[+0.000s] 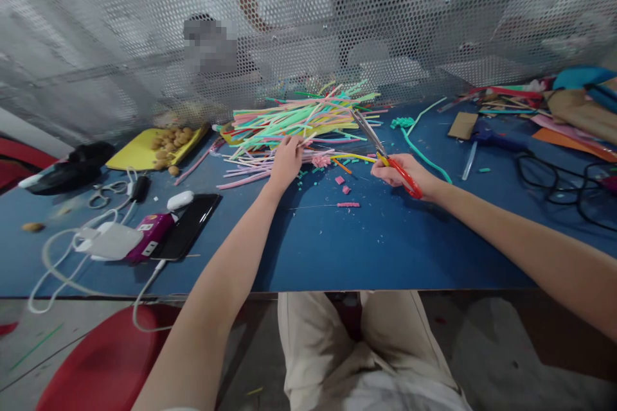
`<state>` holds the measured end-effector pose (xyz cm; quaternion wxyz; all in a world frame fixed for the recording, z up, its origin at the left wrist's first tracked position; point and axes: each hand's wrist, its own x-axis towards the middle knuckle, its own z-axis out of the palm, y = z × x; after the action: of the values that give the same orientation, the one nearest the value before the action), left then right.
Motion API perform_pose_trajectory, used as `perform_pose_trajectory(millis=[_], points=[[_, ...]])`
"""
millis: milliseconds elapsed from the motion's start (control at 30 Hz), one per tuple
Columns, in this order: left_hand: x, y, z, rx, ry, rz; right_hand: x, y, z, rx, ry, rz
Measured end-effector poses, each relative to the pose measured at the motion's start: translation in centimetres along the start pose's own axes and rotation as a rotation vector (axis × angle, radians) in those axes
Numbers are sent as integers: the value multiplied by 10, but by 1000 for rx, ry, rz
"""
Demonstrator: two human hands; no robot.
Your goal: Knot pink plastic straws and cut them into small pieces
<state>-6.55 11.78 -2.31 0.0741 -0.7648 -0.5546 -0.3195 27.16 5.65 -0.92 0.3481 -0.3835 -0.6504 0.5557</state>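
Note:
My left hand [288, 164] rests at the near side of a pile of thin coloured strips [299, 117]; its fingers are pinched, with a pale strip showing at the fingertips. My right hand [400, 172] grips red-handled scissors [409, 181], their blades pointing up and left toward the pile. Between the hands lies a pink ruffled cluster [321, 160] beside a yellow strip [354, 157]. Small cut pink pieces [340, 180] and green bits are scattered below it. Closer to me, a thin wire carries a short pink piece [348, 205].
To the right lie a turquoise ruffled piece with a long stem [414, 144], a brown card [463, 125] and a dark cable [544, 173]. Left are a phone [187, 228], a white charger [110, 241], small scissors [103, 194] and brown balls [171, 144]. A perforated metal screen [299, 32] stands behind.

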Motion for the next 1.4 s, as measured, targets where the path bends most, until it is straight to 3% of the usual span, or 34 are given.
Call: perform_pose_trajectory(millis=[267, 500, 633, 800, 967, 1200, 1400], points=[[1, -6, 7, -29, -56, 102, 0, 2, -1, -55, -1, 5], [0, 8, -10, -79, 64, 183, 0, 4, -2, -127, -29, -29], [2, 7, -8, -80, 135, 155, 2, 6, -2, -170, -21, -20], [2, 5, -6, -97, 95, 168, 2, 7, 0, -196, -18, -32], [3, 9, -12, -140, 171, 121, 1, 4, 0, -248, -20, -54], [2, 12, -13, -98, 164, 279, -2, -3, 6, -284, -20, -48], [6, 29, -21, -275, 403, 211, 2, 1, 0, -395, 98, -71]])
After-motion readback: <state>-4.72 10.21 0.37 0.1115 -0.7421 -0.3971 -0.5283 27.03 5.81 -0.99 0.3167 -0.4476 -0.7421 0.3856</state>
